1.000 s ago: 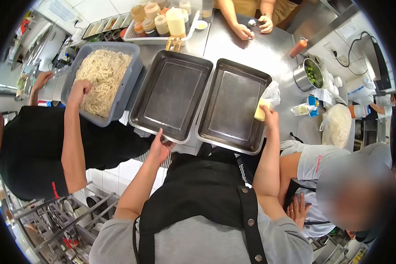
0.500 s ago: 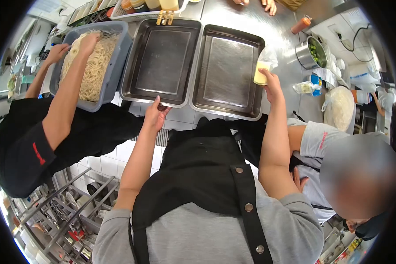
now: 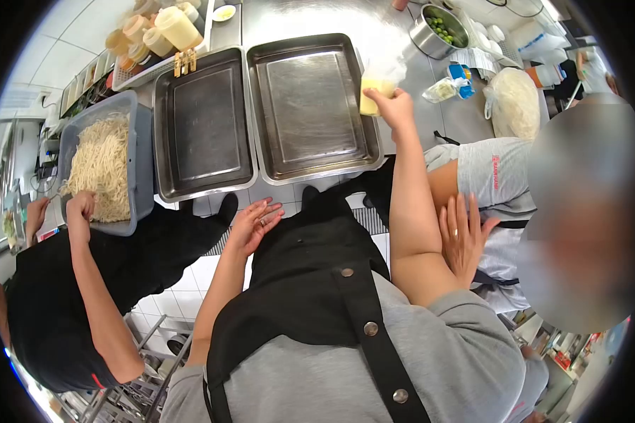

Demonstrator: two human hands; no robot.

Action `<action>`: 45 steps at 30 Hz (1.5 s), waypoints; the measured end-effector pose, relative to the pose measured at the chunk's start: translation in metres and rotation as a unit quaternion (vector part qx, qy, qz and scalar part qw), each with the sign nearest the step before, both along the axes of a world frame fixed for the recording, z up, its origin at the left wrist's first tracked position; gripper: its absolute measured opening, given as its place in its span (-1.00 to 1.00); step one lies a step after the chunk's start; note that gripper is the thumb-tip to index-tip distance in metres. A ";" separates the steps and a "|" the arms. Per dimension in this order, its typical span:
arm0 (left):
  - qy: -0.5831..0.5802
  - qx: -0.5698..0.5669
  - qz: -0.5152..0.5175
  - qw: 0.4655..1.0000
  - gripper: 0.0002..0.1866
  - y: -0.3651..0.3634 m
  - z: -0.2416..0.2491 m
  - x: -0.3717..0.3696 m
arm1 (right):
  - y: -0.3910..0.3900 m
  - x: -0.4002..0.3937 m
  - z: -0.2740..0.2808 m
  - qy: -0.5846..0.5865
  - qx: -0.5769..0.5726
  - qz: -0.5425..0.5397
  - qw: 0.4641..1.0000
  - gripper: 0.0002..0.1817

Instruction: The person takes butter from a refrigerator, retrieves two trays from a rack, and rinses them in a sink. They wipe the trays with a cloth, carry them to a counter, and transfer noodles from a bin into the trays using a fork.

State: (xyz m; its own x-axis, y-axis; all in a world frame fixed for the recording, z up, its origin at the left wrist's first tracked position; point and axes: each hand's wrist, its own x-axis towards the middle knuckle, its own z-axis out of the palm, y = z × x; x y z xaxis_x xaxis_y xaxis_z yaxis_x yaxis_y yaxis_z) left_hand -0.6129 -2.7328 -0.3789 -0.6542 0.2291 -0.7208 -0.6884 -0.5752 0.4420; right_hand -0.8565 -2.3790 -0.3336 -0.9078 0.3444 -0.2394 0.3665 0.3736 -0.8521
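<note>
My right hand (image 3: pixel 394 114) is closed around a yellow block (image 3: pixel 369 101) with crumpled clear plastic at its top. It holds the block over the right edge of the right metal tray (image 3: pixel 307 102). My left hand (image 3: pixel 255 224) hangs below the front edges of the trays, palm up with fingers apart, touching nothing. The left metal tray (image 3: pixel 203 123) lies beside the right one, a wooden clip (image 3: pixel 185 63) on its far rim. Both trays look dark inside with a thin sheen.
At left, a co-worker's hand (image 3: pixel 82 206) reaches into a grey tub (image 3: pixel 142 158) of noodles (image 3: pixel 100 169). Another person's hand (image 3: pixel 466 236) touches my right arm. Sauce bottles (image 3: pixel 175 27), a pot (image 3: pixel 425 41) of green fruit and a plastic bag (image 3: pixel 513 102) stand on the counter.
My left hand has come off the left tray's front edge and opened. My right hand still holds the yellow block. The view has shifted, and the co-worker's hand is lower in the noodle tub.
</note>
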 end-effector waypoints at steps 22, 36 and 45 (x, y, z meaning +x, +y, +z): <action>-0.221 -0.269 0.005 0.937 -0.65 -0.149 -0.105 0.223 | 0.039 0.074 -0.056 -0.020 0.349 -0.066 0.935 -0.13; 0.020 -0.294 -0.237 0.926 -0.62 -0.171 -0.124 0.102 | 0.007 0.151 -0.001 0.064 0.216 0.043 0.973 0.23; 0.229 -0.183 -0.251 0.923 -0.65 -0.095 -0.033 0.127 | -0.108 0.305 -0.011 0.073 0.202 0.355 0.910 0.31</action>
State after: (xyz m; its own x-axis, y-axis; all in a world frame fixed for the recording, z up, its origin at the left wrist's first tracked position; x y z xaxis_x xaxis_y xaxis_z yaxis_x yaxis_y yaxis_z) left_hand -0.4859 -2.8279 -0.4115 -0.7872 0.3809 -0.4850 -0.5207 0.0110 0.8537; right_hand -0.5518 -2.4873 -0.3448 -0.9480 -0.3075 -0.0815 -0.1956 0.7654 -0.6131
